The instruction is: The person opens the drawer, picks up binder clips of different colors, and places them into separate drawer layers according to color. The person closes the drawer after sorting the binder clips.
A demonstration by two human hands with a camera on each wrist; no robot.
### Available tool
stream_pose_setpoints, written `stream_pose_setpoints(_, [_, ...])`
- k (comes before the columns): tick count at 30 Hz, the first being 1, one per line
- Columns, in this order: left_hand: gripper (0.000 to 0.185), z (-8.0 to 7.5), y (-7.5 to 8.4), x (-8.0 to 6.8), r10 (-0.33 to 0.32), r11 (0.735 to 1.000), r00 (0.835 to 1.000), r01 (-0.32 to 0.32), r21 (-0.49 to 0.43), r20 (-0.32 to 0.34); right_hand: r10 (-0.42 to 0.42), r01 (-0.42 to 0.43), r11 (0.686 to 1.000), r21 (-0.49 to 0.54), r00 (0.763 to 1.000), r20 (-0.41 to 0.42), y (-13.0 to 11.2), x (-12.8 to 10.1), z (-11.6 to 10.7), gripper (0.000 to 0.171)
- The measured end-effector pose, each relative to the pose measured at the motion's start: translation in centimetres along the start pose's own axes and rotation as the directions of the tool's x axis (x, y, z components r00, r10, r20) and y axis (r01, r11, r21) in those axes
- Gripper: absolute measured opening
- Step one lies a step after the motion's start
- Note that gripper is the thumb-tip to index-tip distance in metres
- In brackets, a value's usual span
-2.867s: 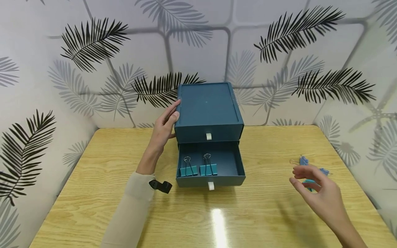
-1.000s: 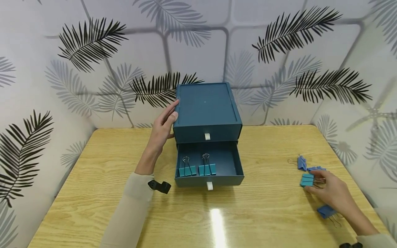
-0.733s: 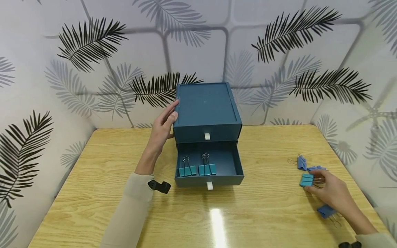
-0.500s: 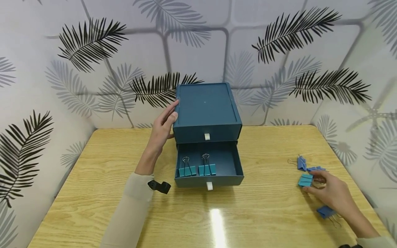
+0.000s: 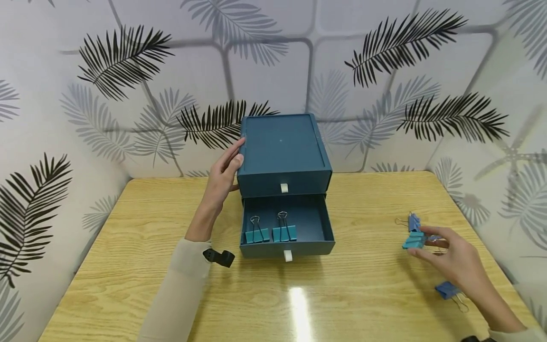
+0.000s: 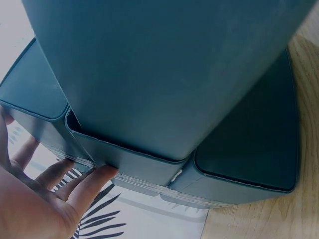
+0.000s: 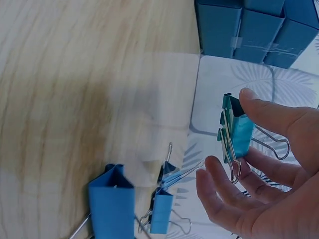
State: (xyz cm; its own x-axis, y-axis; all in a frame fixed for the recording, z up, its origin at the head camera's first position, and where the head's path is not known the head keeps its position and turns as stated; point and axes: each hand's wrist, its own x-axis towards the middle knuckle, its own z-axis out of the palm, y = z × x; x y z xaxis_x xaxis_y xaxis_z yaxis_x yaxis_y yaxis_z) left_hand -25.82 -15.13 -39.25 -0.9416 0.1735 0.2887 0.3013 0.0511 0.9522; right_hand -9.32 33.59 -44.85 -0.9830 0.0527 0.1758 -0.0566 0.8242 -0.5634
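A dark blue two-drawer desktop box (image 5: 284, 142) stands at the back middle of the table, its lower drawer (image 5: 312, 223) pulled out. Two teal binder clips, one at the left (image 5: 257, 236) and one nearer the middle (image 5: 284, 233), lie in that drawer. My left hand (image 5: 220, 185) rests along the box's left side, fingers extended; in the left wrist view its fingertips touch the wall. To the right, my right hand (image 5: 457, 259) pinches another teal binder clip (image 5: 412, 240) between thumb and fingers. The right wrist view shows this clip (image 7: 241, 132) raised off the table, wire handles towards the palm.
Blue binder clips lie around my right hand: one behind the held clip (image 5: 414, 222), one nearer me (image 5: 447, 290), and another partly hidden by the fingers. The wooden table (image 5: 359, 294) meets a leaf-patterned wall covering (image 5: 273, 71) at the back and sides.
My right hand came down to the clips on the right and took hold of the teal binder clip, then lifted it slightly up and left. The left hand stays on the box.
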Motion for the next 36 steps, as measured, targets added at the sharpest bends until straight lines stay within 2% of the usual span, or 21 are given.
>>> stream_pose_setpoints(9, [0.049, 0.0, 0.1, 0.2, -0.003, 1.000, 1.000, 0.003, 0.000, 0.000, -0.022, 0.021, 0.997, 0.072, 0.999, 0.024, -1.9, 0.1, 0.1, 0.063])
stream_pose_setpoints(15, [0.048, 0.0, 0.2, 0.1, -0.010, 1.000, 1.000, 0.010, -0.002, 0.003, -0.069, 0.069, 0.990, 0.119, 0.998, -0.007, -3.0, 0.3, 0.4, 0.059])
stream_pose_setpoints(18, [0.049, 0.0, 0.2, 0.0, -0.012, 1.000, 1.000, 0.012, -0.002, 0.002, -0.075, 0.071, 0.972, 0.225, 0.997, 0.010, -3.6, 0.3, 0.6, 0.061])
stream_pose_setpoints(21, [0.049, 0.0, 0.2, 0.0, -0.014, 1.000, 1.000, 0.014, -0.002, -0.001, -0.070, 0.048, 0.933, 0.356, 0.996, 0.048, -4.1, 0.2, 0.7, 0.062])
stream_pose_setpoints(24, [0.049, 0.0, 0.1, 0.1, -0.010, 1.000, 1.000, 0.010, -0.001, 0.000, -0.063, 0.030, 0.906, 0.422, 0.996, 0.065, -4.7, 0.1, 0.8, 0.062])
stream_pose_setpoints(28, [0.049, 0.0, 0.0, 0.1, 0.000, 1.000, 1.000, 0.000, 0.004, 0.001, -0.075, 0.052, 0.891, 0.451, 0.997, 0.032, -5.2, 0.2, 1.1, 0.057])
stream_pose_setpoints(32, [0.050, 0.1, 0.1, 0.0, 0.000, 1.000, 1.000, 0.000, -0.004, 0.006, -0.131, 0.127, 0.880, 0.458, 0.991, -0.024, -5.7, 0.3, 1.5, 0.052])
stream_pose_setpoints(36, [0.050, 0.1, 0.1, 0.0, -0.005, 1.000, 1.000, 0.005, -0.008, 0.007, -0.147, 0.168, 0.884, 0.437, 0.986, -0.082, -6.3, 0.4, 1.8, 0.046])
